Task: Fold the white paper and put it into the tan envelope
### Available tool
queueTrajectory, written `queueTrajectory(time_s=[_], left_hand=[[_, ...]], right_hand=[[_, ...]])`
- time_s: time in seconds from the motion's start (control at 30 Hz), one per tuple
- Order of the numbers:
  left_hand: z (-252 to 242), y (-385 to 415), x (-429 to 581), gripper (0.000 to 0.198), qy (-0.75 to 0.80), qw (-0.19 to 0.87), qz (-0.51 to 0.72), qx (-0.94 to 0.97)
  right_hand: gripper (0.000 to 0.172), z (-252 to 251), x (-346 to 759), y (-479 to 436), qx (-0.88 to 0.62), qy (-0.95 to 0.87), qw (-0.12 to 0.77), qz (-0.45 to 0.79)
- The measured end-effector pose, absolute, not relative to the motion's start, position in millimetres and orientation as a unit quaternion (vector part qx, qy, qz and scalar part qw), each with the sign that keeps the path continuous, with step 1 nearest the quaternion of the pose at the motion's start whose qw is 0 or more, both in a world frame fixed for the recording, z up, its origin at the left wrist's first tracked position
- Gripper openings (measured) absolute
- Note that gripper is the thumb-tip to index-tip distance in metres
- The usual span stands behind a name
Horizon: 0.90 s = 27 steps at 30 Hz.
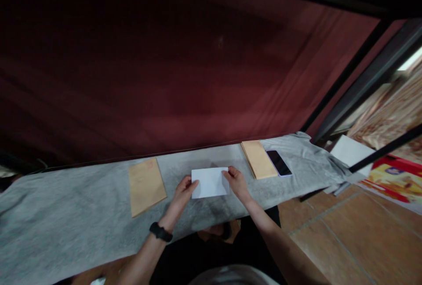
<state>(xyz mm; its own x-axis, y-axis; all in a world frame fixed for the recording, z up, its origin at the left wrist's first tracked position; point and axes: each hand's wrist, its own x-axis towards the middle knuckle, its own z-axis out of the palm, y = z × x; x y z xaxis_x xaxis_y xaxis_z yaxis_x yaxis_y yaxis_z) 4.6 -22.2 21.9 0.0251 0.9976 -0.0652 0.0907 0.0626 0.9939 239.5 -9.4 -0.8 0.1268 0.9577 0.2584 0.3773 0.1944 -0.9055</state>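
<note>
A white sheet of paper [210,183], wider than it is deep, is held up in front of me between both hands. My left hand [183,189] grips its left edge, thumb on top. At the upper right corner, my right hand [236,181] pinches the same sheet. Left of the paper a brown envelope [147,186] lies flat, with a faint reddish mark near its top. To the right is a stack of brown envelopes [259,159], and a phone [278,163] with a dark screen lies against its right side.
A grey cloth [99,206] covers the long narrow surface under everything. Behind it rises a dark red panel [184,78]. Dark metal bars [346,74] stand at the right. A red and yellow box [397,182] and a white board [352,153] are on the tiled floor side.
</note>
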Motion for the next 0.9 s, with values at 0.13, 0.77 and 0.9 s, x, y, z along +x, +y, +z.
queueTrajectory(time_s=[0.13,0.77,0.9], left_hand=[[5,-20,9,0.039,0.555,0.526,0.461,0.45],[-15,25,18,0.043,0.689,0.226,0.326,0.606],[-14,15,23,0.04,0.712,0.049,0.202,0.67]], right_hand=[[0.03,-10,230,11,-0.607,-0.584,0.474,0.257],[0.045,-52,195,11,-0.57,-0.792,0.215,0.048],[0.047,-52,190,6,-0.582,-0.794,0.173,0.021]])
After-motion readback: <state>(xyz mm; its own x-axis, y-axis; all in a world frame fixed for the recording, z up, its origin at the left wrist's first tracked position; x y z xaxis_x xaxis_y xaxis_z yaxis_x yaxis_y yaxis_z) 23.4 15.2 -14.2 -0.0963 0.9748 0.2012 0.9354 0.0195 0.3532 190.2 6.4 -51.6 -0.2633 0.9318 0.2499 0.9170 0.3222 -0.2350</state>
